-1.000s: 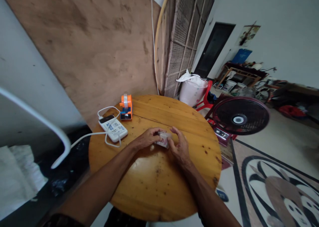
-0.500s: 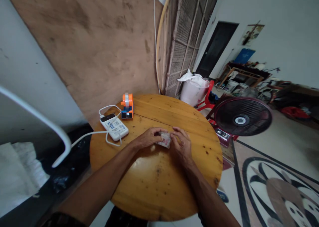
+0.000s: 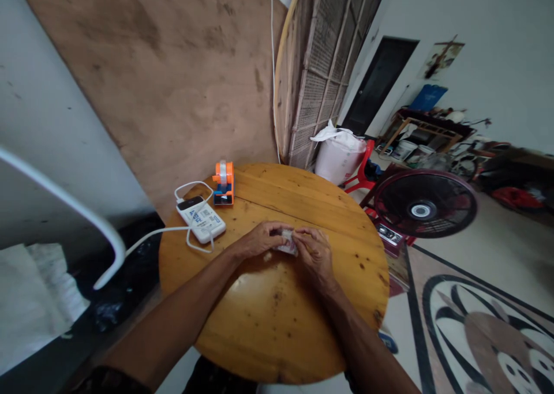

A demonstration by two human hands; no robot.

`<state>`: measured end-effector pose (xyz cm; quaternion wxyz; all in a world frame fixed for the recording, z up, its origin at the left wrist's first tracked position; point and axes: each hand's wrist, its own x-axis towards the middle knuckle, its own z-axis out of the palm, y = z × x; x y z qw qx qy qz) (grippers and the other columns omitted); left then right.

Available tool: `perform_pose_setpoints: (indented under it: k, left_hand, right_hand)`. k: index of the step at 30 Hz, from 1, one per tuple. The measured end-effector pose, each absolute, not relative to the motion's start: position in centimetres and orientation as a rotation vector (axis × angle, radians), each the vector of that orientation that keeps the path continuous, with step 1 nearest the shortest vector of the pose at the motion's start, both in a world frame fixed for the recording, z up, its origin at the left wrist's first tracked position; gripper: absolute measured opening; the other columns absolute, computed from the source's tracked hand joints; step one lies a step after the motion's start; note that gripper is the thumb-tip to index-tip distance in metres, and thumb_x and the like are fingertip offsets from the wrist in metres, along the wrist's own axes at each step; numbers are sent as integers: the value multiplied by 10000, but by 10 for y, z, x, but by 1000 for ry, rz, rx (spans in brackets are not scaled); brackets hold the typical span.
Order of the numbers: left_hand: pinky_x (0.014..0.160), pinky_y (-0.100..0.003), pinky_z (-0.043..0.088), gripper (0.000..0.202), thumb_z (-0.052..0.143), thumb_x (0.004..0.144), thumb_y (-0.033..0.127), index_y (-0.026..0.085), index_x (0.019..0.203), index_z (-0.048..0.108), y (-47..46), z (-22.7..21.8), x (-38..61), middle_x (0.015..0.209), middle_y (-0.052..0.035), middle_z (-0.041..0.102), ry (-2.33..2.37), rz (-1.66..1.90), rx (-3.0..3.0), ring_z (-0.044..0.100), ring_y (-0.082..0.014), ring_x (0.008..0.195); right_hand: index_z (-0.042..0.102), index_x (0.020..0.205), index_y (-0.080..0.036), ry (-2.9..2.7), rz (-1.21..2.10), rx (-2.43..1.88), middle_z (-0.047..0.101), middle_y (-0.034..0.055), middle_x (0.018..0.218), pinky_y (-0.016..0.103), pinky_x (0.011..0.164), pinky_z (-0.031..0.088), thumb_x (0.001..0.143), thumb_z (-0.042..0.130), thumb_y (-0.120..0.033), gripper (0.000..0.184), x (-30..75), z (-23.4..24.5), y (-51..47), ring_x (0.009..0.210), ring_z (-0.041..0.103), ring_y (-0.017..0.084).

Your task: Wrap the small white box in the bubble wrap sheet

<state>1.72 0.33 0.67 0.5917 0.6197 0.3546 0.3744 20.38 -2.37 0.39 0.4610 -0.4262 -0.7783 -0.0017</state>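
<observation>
A small clear plastic packet point(image 3: 286, 243) with pinkish markings is held between my two hands over the middle of the round wooden table point(image 3: 277, 325). My left hand point(image 3: 262, 239) grips it from the left, thumb in front and fingers behind. At its right edge, the thumb and fingertips of my right hand point(image 3: 315, 252) are pinched together on the packet. Its exact contents are too small to make out. A tiny pale bit point(image 3: 267, 256) lies just below my left hand.
An orange and blue tape dispenser point(image 3: 224, 183) stands at the table's back left. Beside it lies a white power bank point(image 3: 201, 220) with a looping white cable point(image 3: 158, 231). To the right of the table are a dark red fan point(image 3: 424, 203) and a red chair point(image 3: 366, 166).
My right hand's fingers have closed in and moved left onto the packet's right edge. My left hand keeps its grip. The view has shifted slightly.
</observation>
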Motion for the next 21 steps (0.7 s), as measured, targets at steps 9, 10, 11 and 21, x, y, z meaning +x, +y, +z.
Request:
perform_pose_setpoints:
  k: [9,10,11,21]
  left_hand:
    - [788,-259,459,477,671,726,287,129,1175,637,3,7,17,1051,-79,689,829,852,1450,618,-166,879]
    - [787,-257,458,478,672,726,289,128,1174,637,3,7,17,1044,-78,689,831,848,1444,617,-165,877]
    - [789,-256,458,480,673,726,293,128,1176,635,3,7,17,1042,-76,687,834,848,1440,614,-165,882]
    - [738,-261,448,530,666,745,331,126,1229,599,9,-3,15,968,-70,675,815,852,1460,589,-158,815]
  right_hand:
    - [678,916,-241,-2065,-261,-999,691,37,927,347,762,378,886,571,-191,122,205,8,-28,855,587,183]
    - [672,920,-237,-2077,-282,-996,689,39,931,348,770,376,884,570,-181,122,205,9,-28,865,583,185]
    - [667,927,-234,-2088,-303,-993,688,41,937,349,778,375,884,567,-170,126,205,10,-29,877,578,187]
    - [634,1020,-206,-2173,-414,-1045,683,63,1026,364,822,356,897,540,-165,161,204,12,-34,987,552,212]
